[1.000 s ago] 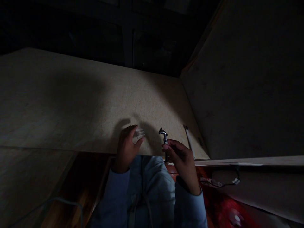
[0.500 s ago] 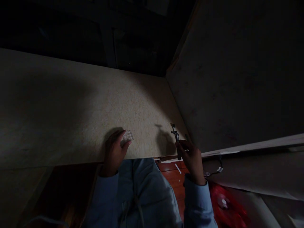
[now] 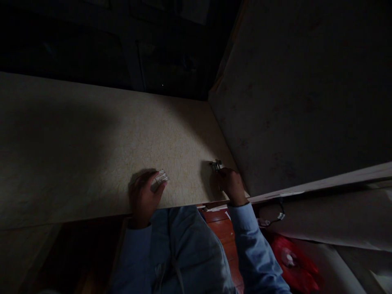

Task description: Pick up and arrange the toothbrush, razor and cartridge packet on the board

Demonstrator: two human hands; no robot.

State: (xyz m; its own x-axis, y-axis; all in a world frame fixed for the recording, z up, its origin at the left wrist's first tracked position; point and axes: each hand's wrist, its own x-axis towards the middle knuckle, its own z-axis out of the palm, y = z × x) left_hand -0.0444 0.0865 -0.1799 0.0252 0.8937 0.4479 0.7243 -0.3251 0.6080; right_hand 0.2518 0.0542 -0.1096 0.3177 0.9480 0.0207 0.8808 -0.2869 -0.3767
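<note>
In the head view, my left hand [image 3: 146, 195] rests at the table's near edge. Its thumb and fingers are closed around a small clear, ribbed block [image 3: 161, 177], which looks like glass or plastic. To the right, my right hand [image 3: 232, 184] is closed on a slim dark metal tool with a short crosspiece [image 3: 217, 165] near its far end. Most of the tool's shaft is hidden beneath my fingers. It is low over the tabletop or on it; I cannot tell which.
The pale marbled tabletop [image 3: 101, 163] is dimly lit. A wall panel [image 3: 306, 114] borders it on the right. Below on the right are a cable with a white tag [image 3: 281, 216] and a red plastic bag [image 3: 295, 265]. Dark window-like panes stand behind the table.
My right hand has moved left and farther over the table with the metal tool, turning palm down and hiding more of it. My left hand keeps its hold on the clear block.
</note>
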